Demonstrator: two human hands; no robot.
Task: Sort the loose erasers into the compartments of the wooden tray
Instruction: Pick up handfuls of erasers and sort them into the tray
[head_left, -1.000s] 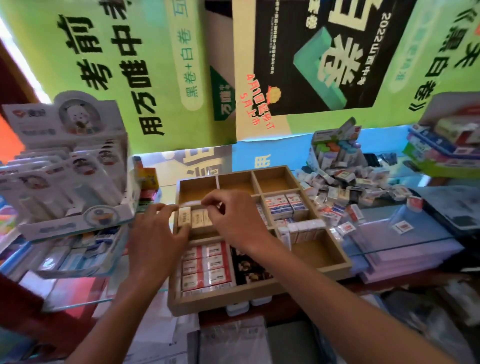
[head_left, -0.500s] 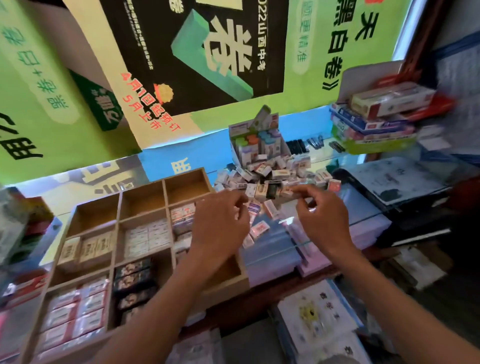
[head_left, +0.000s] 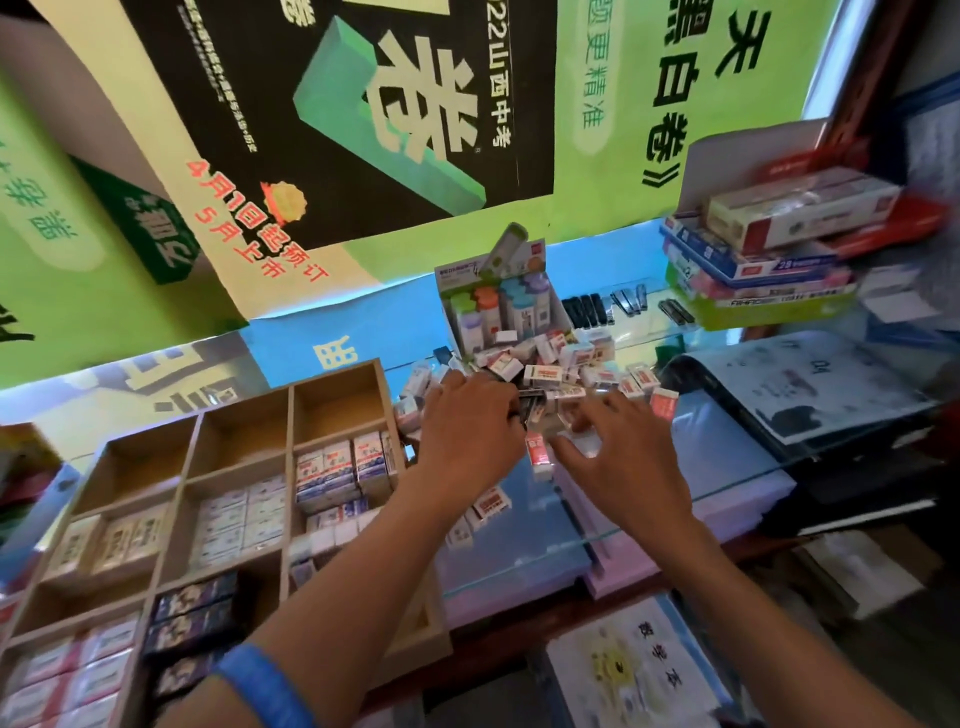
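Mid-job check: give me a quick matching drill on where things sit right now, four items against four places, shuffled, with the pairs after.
Items:
1. left hand
2. black-wrapped erasers
3. stacked flat boxes
4. blue wristband

Places:
A. far right, beside the wall
B. a near compartment of the wooden tray
C. on the loose eraser pile, right of the tray
D. around the left forearm

Pairs: 1-C, 2-B, 3-A, 4-D

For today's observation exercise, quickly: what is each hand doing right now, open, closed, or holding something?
Left hand: fingers curled into the eraser pile, on a dark eraser; a firm grip cannot be told.
Right hand: open, fingers spread over the pile, holding nothing.
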